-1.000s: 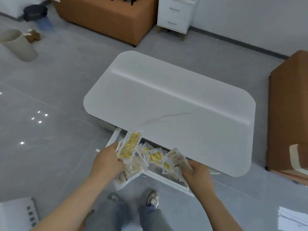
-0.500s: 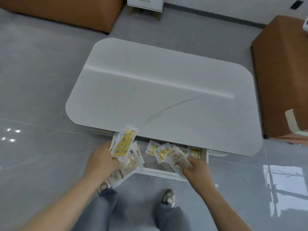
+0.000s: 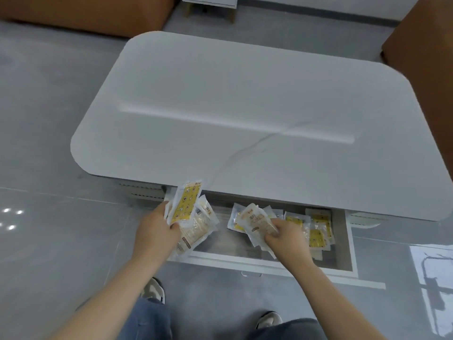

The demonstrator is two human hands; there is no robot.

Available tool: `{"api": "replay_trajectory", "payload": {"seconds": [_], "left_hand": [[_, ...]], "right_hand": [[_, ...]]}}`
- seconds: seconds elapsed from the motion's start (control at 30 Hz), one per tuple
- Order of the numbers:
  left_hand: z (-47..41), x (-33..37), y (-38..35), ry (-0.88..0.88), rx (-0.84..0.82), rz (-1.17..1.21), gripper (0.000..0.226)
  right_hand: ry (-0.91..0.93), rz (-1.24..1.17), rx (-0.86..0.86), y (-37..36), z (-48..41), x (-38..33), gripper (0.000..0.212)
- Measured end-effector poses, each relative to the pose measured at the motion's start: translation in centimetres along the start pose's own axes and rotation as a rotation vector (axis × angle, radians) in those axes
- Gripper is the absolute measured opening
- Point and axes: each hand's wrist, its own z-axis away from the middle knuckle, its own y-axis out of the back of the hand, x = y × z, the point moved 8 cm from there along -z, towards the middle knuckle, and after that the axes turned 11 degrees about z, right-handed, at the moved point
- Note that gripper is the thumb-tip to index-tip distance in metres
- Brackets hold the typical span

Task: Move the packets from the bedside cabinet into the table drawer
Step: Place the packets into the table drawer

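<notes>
The white table (image 3: 245, 106) has its drawer (image 3: 245, 262) pulled out toward me. My left hand (image 3: 157, 231) grips a fan of clear and yellow packets (image 3: 191, 217) over the drawer's left end. My right hand (image 3: 286, 238) holds a second bunch of packets (image 3: 252, 220) low over the drawer's middle. More yellow packets (image 3: 317, 231) lie inside the drawer at its right end. The bedside cabinet (image 3: 210, 0) shows only its lower edge and legs at the top of the view.
Orange-brown upholstered furniture stands behind the table at top left (image 3: 85, 13) and at the right edge (image 3: 426, 45). Grey tiled floor surrounds the table. My feet (image 3: 153, 289) stand just in front of the drawer.
The view has moved closer and squared up over the open drawer. Both hands have lowered with their packets, the right hand now reaching down into the drawer's middle.
</notes>
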Motion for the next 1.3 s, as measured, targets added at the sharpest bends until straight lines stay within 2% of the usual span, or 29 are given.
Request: {"api": "replay_trajectory", "payload": {"seconds": [0.27, 0.43, 0.57, 0.7, 0.87, 1.0, 1.3], "left_hand": [[-5.3, -7.4, -5.8, -0.059, 0.016, 0.007, 0.033], [-8.2, -10.0, -8.0, -0.063, 0.0, 0.009, 0.025], [-9.8, -10.3, -8.4, -0.061, 0.032, -0.052, 0.013], [-9.2, -10.3, -8.5, -0.07, -0.003, -0.059, 0.017], [-7.9, -11.0, -8.8, -0.08, -0.04, -0.007, 0.024], [-7.8, -11.9, -8.6, -0.066, -0.046, 0.022, 0.03], [-7.6, -11.7, -9.4, -0.085, -0.087, 0.024, 0.029]], "right_hand": [[0.037, -0.16, 0.1, -7.1, -6.0, 2.1, 0.008], [0.01, -0.312, 0.135, -9.1, -8.0, 3.2, 0.013], [0.021, -0.353, 0.147, -9.5, -8.6, 3.5, 0.007], [0.008, -0.383, 0.108, -10.5, -8.0, 2.9, 0.009], [-0.067, -0.433, -0.02, -13.5, -7.6, 2.6, 0.012], [-0.08, -0.372, -0.085, -14.6, -7.7, 2.7, 0.013], [-0.192, -0.32, -0.063, -15.1, -8.8, 4.9, 0.016]]}}
